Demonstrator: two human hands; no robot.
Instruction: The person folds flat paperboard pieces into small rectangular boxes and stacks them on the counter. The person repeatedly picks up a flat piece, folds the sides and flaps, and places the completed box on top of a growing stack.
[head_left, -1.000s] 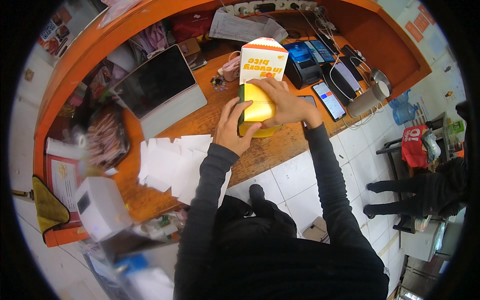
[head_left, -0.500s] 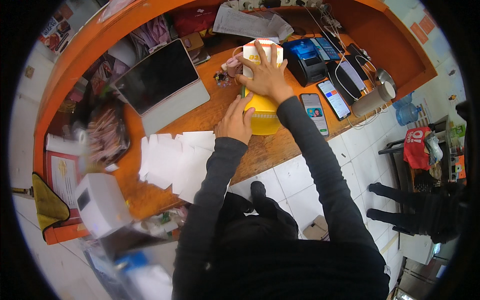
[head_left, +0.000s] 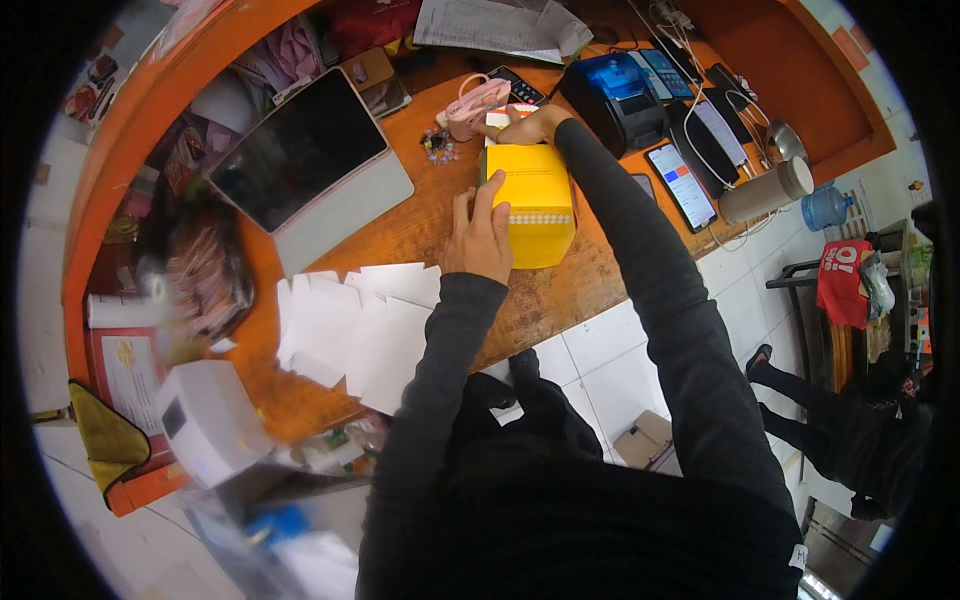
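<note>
A yellow carton [head_left: 530,190] stands on the wooden counter in front of me, its white and red top part [head_left: 508,118] at the far end. My left hand [head_left: 480,235] lies along the carton's left side, fingers stretched and apart, touching its edge. At the far end, my right hand [head_left: 535,126] bends over the white and red part with curled fingers; some fingertips are hidden. A pink handheld device [head_left: 476,105] lies just left of that hand, with a small cluster of beads [head_left: 440,147] beside it. White paper pieces [head_left: 350,325] lie spread left of my left forearm.
A tablet [head_left: 300,150] leans at the left. To the right are a black card terminal [head_left: 615,105], a lit phone [head_left: 682,187], cables and a tumbler [head_left: 765,192]. A white printer-like machine [head_left: 210,420] stands lower left. Another person's legs [head_left: 800,400] show at far right.
My right hand has gone from lying spread over the white top to curling at the carton's far end. The white part now shows less, the yellow face more. My left hand stays at the side.
</note>
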